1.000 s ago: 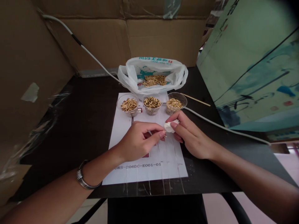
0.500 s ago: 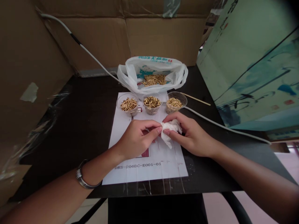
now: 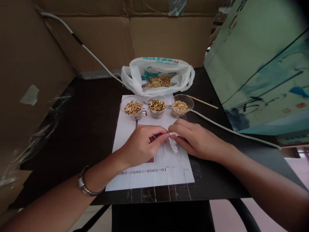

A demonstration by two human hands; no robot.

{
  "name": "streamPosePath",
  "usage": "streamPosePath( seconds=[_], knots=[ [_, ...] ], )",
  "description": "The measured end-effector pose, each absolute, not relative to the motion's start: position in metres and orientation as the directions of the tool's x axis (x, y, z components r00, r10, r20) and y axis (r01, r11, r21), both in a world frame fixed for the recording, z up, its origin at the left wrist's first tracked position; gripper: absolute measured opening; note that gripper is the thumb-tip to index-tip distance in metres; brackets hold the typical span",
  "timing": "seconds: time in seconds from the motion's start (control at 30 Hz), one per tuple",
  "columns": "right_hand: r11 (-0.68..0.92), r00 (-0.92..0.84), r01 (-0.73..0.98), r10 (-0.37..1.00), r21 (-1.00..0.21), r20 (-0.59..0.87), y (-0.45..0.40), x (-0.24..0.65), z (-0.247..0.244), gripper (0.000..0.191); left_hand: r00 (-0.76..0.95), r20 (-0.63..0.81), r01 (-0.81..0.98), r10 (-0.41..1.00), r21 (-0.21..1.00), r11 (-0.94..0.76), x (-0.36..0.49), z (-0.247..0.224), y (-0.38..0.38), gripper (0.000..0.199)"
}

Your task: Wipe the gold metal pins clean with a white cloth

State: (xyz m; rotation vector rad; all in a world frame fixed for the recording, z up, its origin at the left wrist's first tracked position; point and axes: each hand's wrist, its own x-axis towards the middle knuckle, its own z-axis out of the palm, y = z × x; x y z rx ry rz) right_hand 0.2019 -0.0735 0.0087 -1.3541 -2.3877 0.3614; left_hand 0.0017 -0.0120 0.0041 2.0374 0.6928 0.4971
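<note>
Over the printed white sheet (image 3: 145,180), my left hand (image 3: 147,141) pinches thumb and forefinger together; a small object may be between them, too tiny to make out. My right hand (image 3: 193,138) is closed on a crumpled white tissue (image 3: 173,144), its fingertips touching those of my left hand. Part of the tissue hangs below the fingers, and the rest is hidden by my right hand. Just beyond the hands stand three clear cups of small brass pins: a left cup (image 3: 132,109), a middle cup (image 3: 156,107) and a right cup (image 3: 180,107).
Behind the cups lies an open white plastic bag (image 3: 135,77) with more brass pins (image 3: 159,82). A thin wooden stick (image 3: 204,102) and a white cable (image 3: 217,124) are at the right. Cardboard walls (image 3: 169,38) and a green painted panel (image 3: 260,64) enclose the dark table (image 3: 79,129).
My right hand's fingers have closed further over the tissue and turned inward, covering more of it. My left fingertips have shifted slightly right.
</note>
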Motion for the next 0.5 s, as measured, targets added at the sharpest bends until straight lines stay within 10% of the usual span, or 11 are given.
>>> streamPosePath(
  seconds=[0.5],
  knots=[
    [0.460,-0.357,0.550,0.884,-0.698,0.302,-0.0763,0.1987,0.0078,0.008,0.760,-0.055,0.275,0.648,0.930,-0.243,0.0042,0.0084,-0.0195,0.021]
  ],
)
